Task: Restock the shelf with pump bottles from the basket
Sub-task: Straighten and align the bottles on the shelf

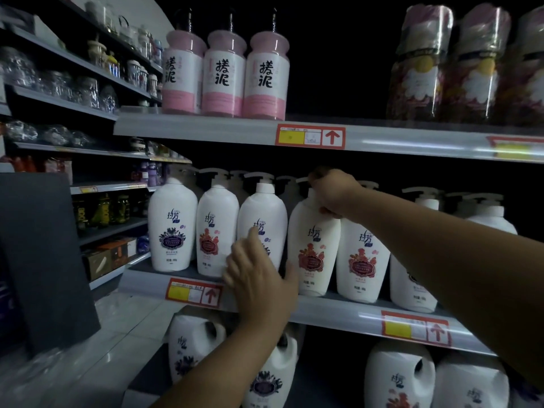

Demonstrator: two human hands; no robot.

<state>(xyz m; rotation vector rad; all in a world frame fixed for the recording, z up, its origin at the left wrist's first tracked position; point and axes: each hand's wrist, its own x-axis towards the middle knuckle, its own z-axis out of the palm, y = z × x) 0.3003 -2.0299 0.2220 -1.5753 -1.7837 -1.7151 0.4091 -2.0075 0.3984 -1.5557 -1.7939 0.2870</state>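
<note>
Several white pump bottles stand in a row on the middle shelf (338, 312). My right hand (334, 194) grips the neck and pump of a white pump bottle with a red flower label (313, 248), which stands on the shelf slightly tilted. My left hand (259, 275) is spread open against the front of the neighbouring white bottle (262, 213) to its left, fingers touching its label. Two more white bottles (172, 225) stand further left. The basket is not in view.
Pink bottles (223, 75) stand on the upper shelf (206, 129), wrapped floral bottles (468, 66) at its right. Large white jugs (399, 375) fill the lower shelf. A dark panel (44, 260) stands at left, beyond it an aisle of shelves with jars.
</note>
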